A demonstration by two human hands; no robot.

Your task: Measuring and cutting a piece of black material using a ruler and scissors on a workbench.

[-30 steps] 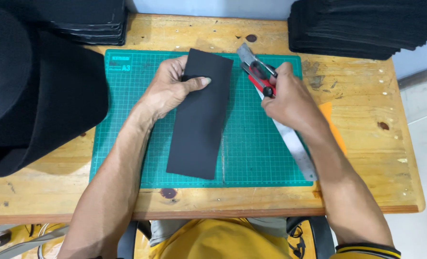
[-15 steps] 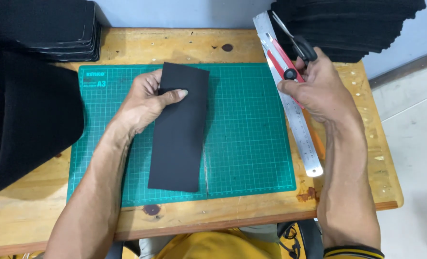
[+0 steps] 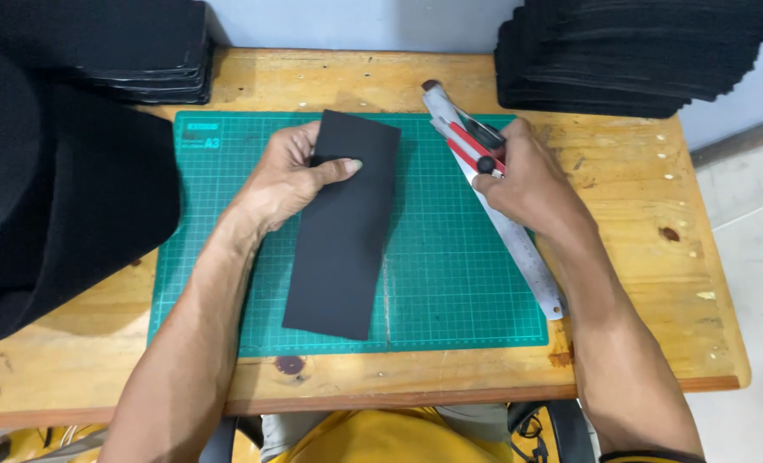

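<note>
A black rectangular foam strip (image 3: pixel 340 249) lies lengthwise on the green cutting mat (image 3: pixel 450 283). My left hand (image 3: pixel 291 176) grips the strip's upper left edge, thumb on top. My right hand (image 3: pixel 527 184) holds a red and grey utility knife (image 3: pixel 467 141) together with a long metal ruler (image 3: pixel 519 244) that runs diagonally along the mat's right side. The ruler's far end sticks out past my fingers; its near end rests at the mat's right edge.
The mat sits on a wooden table (image 3: pixel 647 283). Stacks of black foam sheets stand at the back left (image 3: pixel 133 51) and back right (image 3: pixel 647 56). A large roll of black foam (image 3: pixel 47 206) covers the table's left part. The floor shows at right.
My right hand with knife and ruler has come down from the table's far right corner onto the mat's right side. My left hand stays on the strip.
</note>
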